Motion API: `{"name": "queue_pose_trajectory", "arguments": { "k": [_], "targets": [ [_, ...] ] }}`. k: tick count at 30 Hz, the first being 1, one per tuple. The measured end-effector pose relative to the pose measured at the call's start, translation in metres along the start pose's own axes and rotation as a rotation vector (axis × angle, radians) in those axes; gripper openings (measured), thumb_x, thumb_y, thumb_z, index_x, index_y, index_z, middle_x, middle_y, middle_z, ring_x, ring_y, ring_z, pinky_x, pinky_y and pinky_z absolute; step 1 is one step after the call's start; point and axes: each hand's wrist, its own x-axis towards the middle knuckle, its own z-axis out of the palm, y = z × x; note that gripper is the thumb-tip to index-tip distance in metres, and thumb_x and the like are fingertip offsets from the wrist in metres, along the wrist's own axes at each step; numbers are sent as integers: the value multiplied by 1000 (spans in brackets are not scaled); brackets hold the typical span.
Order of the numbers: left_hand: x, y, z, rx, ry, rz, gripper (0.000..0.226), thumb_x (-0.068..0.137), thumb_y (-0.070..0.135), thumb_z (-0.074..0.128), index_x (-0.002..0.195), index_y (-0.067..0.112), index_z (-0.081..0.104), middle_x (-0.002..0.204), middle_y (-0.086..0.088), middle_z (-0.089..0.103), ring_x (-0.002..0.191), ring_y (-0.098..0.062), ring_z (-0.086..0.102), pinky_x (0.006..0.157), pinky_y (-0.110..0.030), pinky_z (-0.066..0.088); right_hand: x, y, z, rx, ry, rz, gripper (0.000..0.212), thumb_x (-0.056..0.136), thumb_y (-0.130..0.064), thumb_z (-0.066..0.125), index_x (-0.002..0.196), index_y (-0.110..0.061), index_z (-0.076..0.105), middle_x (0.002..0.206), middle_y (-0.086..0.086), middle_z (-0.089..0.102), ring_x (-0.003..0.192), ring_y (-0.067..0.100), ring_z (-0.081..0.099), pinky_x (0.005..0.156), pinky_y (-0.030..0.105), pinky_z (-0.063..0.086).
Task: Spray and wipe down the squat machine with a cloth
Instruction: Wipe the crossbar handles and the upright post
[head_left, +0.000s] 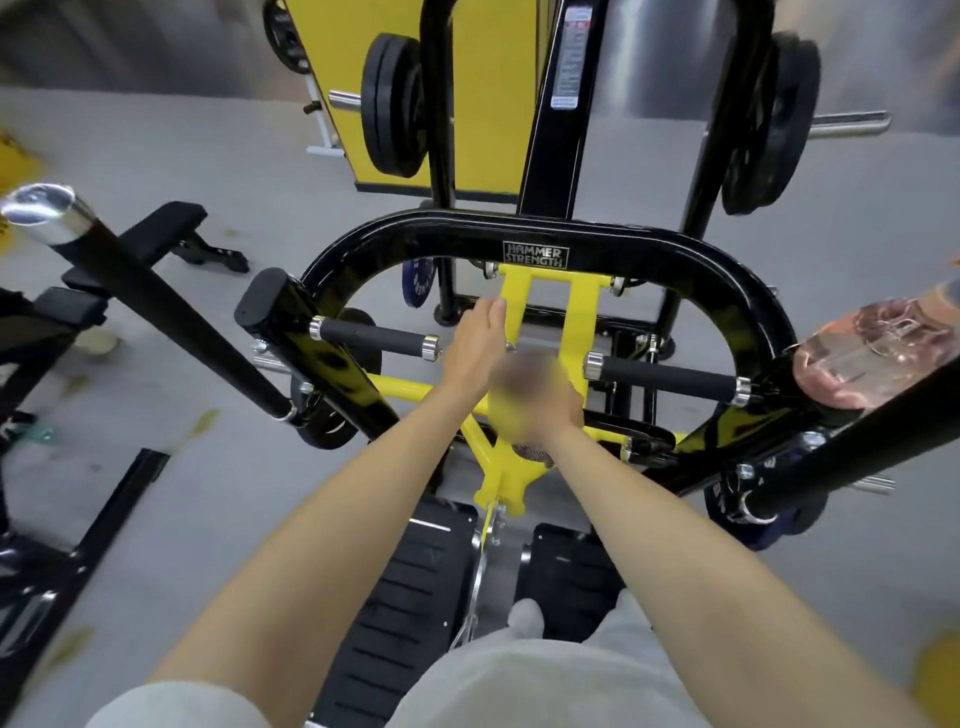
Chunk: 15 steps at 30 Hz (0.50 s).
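While L hand (475, 340) is lying flat, fingers straight, against yellow bar (521, 293) of squat machine (649, 249), R hand (558, 415) is showing blurred; grip: cannot tell.

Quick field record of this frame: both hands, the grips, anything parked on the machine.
left hand: fingers straight, on the yellow frame
right hand: beside the left, partly blurred; grasp and any held item unclear
left grip: untouched
right grip: untouched
pink bottle: at the right end of the black curved bar
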Motion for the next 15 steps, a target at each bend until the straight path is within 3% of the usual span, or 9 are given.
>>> {"name": "queue_pose_trajectory", "arguments": {
  "k": [2,4,8,11,13,15],
  "targets": [
    [0,0,-1,-15,-13,6,31,102,36,26,83,19,45,81,-1,46,72,-15,48,75,-40,38,-26,-26,-20,-45,7,-62,22,88,-30,60,107,-19,63,92,-8,58,93,19,63,50,4,39],
    [2,-3,-1,-16,-33,23,36,101,37,25,96,13,51,92,-7,54,88,-25,52,84,-43,43,-26,-27,-21,-23,23,34,24,89,-20,63,107,-4,63,103,7,61,98,27,61,66,24,46],
    [-1,-3,-2,-36,-26,34,36,103,37,24,98,15,51,89,-2,52,91,-23,49,86,-44,40,-37,-41,-14,94,42,64,30,92,-2,52,121,-5,60,122,11,62,111,30,59,83,32,49],
    [-2,-4,-1,-58,-29,34,36,103,39,23,97,16,50,86,0,51,91,-23,49,88,-44,40,-43,-45,-17,198,65,98,27,91,-3,53,117,-5,60,116,13,63,104,30,60,76,29,47],
    [-3,-5,-2,-66,-37,24,38,102,42,22,99,17,49,89,-1,51,93,-23,50,90,-44,41,-51,-51,-22,253,68,103,17,91,-3,53,104,-8,63,97,7,66,95,26,59,66,25,44],
    [-4,-4,-3,-67,-34,22,41,102,43,21,105,15,51,94,-5,53,99,-26,51,92,-45,40,-51,-49,-22,310,60,93,15,91,-2,53,95,-8,66,84,1,62,96,24,57,66,23,42]
  ]
}}
